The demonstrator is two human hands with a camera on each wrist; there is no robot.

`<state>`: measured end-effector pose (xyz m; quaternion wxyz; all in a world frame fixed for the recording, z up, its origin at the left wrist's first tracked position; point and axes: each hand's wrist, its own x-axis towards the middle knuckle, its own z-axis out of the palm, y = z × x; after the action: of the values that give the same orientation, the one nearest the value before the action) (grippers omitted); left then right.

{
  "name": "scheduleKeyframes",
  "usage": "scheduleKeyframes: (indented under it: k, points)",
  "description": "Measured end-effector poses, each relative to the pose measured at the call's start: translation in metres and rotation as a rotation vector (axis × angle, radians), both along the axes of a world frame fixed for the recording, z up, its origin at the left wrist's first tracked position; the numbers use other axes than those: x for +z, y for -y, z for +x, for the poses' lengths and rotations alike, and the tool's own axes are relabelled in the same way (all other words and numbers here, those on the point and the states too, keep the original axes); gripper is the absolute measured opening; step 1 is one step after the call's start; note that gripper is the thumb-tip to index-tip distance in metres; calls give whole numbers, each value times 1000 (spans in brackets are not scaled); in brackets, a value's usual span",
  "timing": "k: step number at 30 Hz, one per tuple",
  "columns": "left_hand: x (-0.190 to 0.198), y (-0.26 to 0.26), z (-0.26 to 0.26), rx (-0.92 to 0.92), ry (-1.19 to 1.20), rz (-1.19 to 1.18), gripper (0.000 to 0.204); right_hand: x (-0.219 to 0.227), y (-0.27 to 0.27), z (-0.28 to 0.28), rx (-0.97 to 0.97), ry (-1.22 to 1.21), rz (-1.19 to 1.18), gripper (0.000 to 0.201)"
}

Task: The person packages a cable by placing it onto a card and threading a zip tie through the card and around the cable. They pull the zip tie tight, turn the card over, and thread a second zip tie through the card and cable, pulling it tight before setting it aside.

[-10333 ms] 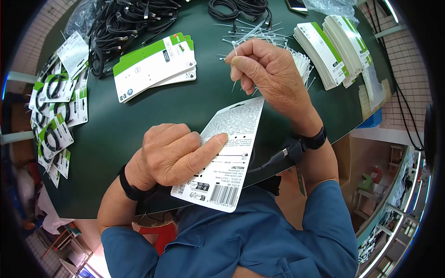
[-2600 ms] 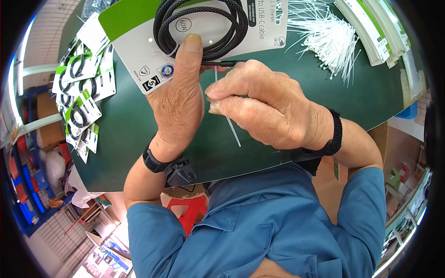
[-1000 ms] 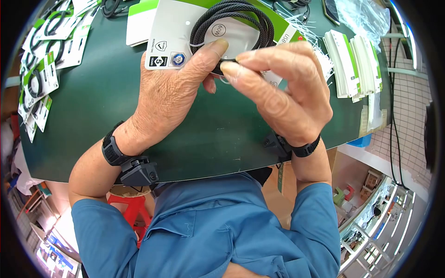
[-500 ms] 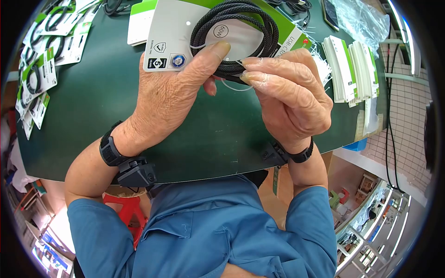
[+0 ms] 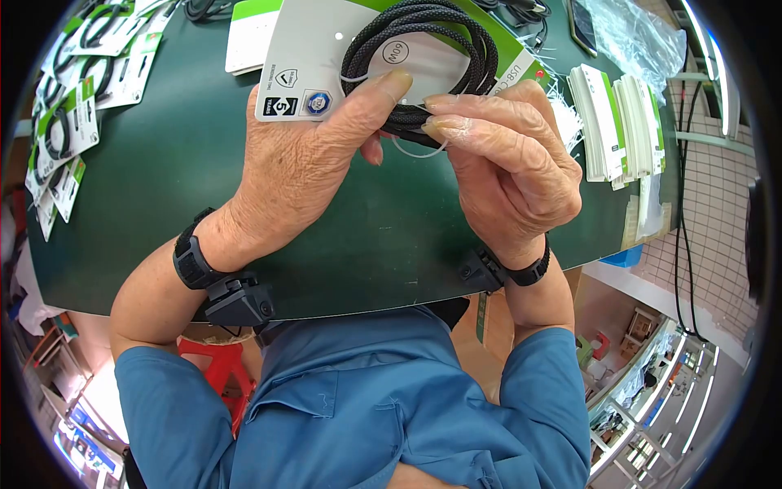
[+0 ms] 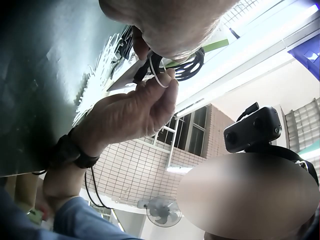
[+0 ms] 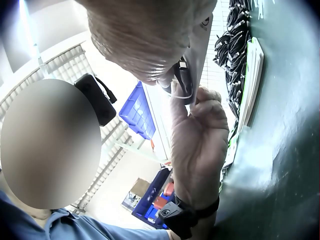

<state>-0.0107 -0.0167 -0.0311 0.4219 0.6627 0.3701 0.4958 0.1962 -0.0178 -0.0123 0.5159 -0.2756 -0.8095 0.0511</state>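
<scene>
My left hand grips a white and green cable card, its thumb pressing on the front. A coil of black braided USB cable lies against the card. One white cable tie loops round the coil's left side. Below the coil, a second cable tie bows out in a thin loop; its end is pinched between thumb and fingers of my right hand. In the left wrist view, this tie loop curves round the cable beside the right fingertips. The card's back is hidden in the head view.
Several carded cables lie at the left. Blank cards sit behind the left hand. Loose cable ties and card stacks are on the right, with a phone and plastic bag behind.
Earlier, the card's back faced up and my right hand held a straight tie. The card has since been turned coil side up, and the tie is now bent into a loop at the coil.
</scene>
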Motion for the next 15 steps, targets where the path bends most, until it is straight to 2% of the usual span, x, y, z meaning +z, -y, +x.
scheduleKeyframes:
  k: [4, 15]
  points:
    - [2, -2, -1, 36, -152, 68, 39, 0, 0, 0, -4, -1, 11, 26]
    - [11, -2, 0, 30, -147, -38, 41, -2, -3, -3, -24, 4, 23, 30]
